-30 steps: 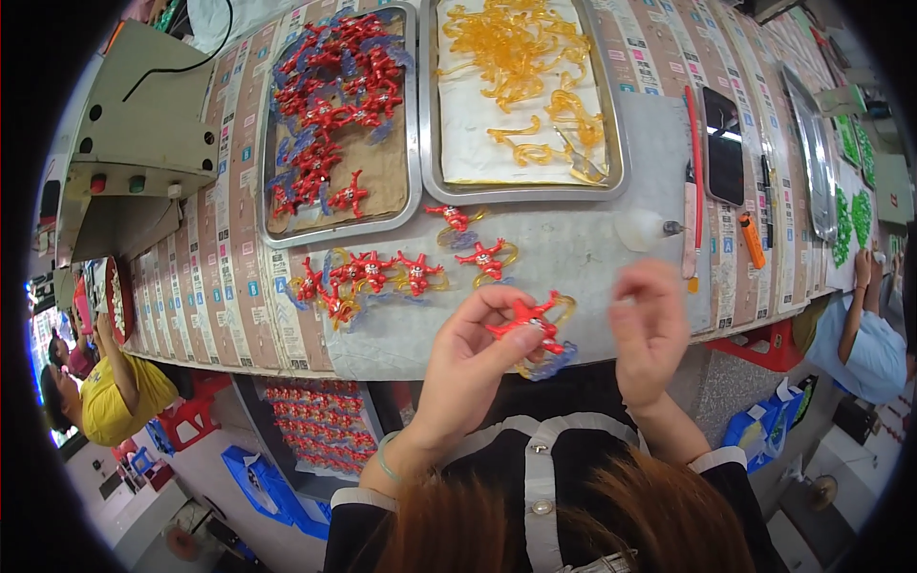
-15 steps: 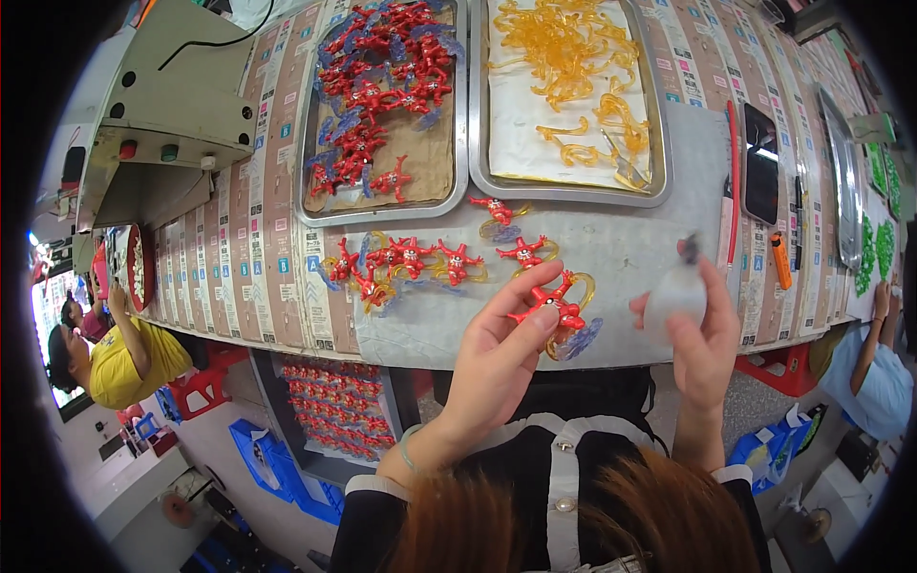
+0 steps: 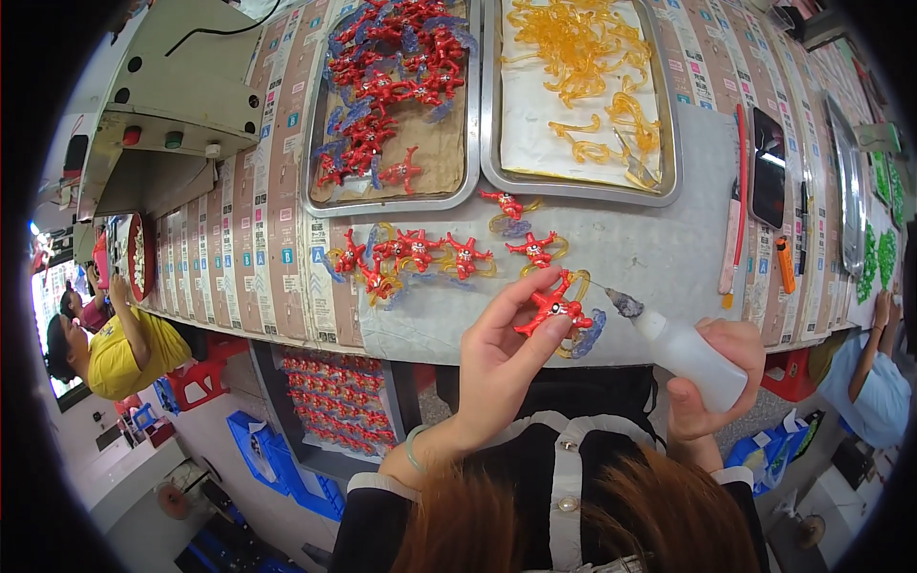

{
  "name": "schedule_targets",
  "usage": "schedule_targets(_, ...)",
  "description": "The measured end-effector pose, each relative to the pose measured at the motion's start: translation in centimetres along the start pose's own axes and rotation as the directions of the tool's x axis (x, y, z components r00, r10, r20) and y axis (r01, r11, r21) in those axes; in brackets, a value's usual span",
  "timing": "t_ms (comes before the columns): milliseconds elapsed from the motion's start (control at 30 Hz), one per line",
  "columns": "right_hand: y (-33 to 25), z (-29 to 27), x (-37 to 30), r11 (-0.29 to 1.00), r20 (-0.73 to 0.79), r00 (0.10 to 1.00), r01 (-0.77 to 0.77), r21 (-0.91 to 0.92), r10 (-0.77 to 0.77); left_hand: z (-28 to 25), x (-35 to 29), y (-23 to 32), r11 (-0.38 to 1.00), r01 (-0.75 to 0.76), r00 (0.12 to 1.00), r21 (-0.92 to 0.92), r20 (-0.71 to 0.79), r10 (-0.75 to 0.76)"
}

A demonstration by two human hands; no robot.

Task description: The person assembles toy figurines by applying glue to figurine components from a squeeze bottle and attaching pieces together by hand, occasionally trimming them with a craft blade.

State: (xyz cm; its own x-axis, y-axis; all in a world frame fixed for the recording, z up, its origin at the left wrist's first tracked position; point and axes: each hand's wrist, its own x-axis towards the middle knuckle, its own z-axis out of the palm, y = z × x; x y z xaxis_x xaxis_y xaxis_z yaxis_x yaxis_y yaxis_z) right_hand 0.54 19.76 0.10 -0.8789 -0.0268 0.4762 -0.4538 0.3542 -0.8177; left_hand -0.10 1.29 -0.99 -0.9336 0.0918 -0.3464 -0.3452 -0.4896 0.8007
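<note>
Between the thumb and fingers of my left hand (image 3: 506, 344) is a small red figurine (image 3: 554, 310) with a clear yellow curl and a clear blue piece on it. My right hand (image 3: 716, 377) grips a white squeeze bottle (image 3: 697, 358), tilted so its thin needle tip comes close to the top of the figurine; whether it touches I cannot tell. Beyond my left hand, several like figurines (image 3: 417, 250) lie on the grey sheet (image 3: 621, 248). One more figurine (image 3: 506, 204) lies near the trays.
A metal tray (image 3: 458, 199) holds red figures with blue pieces; another tray (image 3: 673, 181) holds yellow curls and tweezers (image 3: 635, 162). To the right lie a phone (image 3: 768, 167), an orange cutter (image 3: 785, 265) and a red rod (image 3: 740, 191). A grey machine (image 3: 181, 95) stands left. People sit at both sides.
My right hand has turned the bottle from upright to tilted, bringing its needle tip left to the figurine. My left hand keeps its hold on the figurine.
</note>
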Motion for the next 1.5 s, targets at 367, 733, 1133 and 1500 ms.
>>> schedule_targets(367, -0.1, 0.2, 0.2, 0.996, 0.043, 0.998, -0.031, -0.086, 0.035, 0.2, 0.0, 0.1, 1.0, 0.014, 0.999, 0.013, -0.045, -0.014)
schedule_targets(733, -0.4, 0.3, 0.3, 0.989, 0.079, 0.995, -0.045, -0.138, 0.056, 0.1, -0.1, 0.0, 1.0, -0.004, 1.0, 0.03, -0.017, 0.004)
schedule_targets(1133, -0.3, 0.1, 0.0, 0.994, 0.037, 0.997, -0.071, -0.081, 0.074, 0.1, 0.0, -0.2, 0.999, 0.008, 1.0, 0.037, -0.008, -0.008)
schedule_targets(1500, 8.7, 0.0, 2.7, 0.851, -0.311, 0.793, -0.471, 0.232, 0.523, -1.5, 2.9, -1.4, 0.219, -0.357, 0.898, 0.908, 0.27, 0.346)
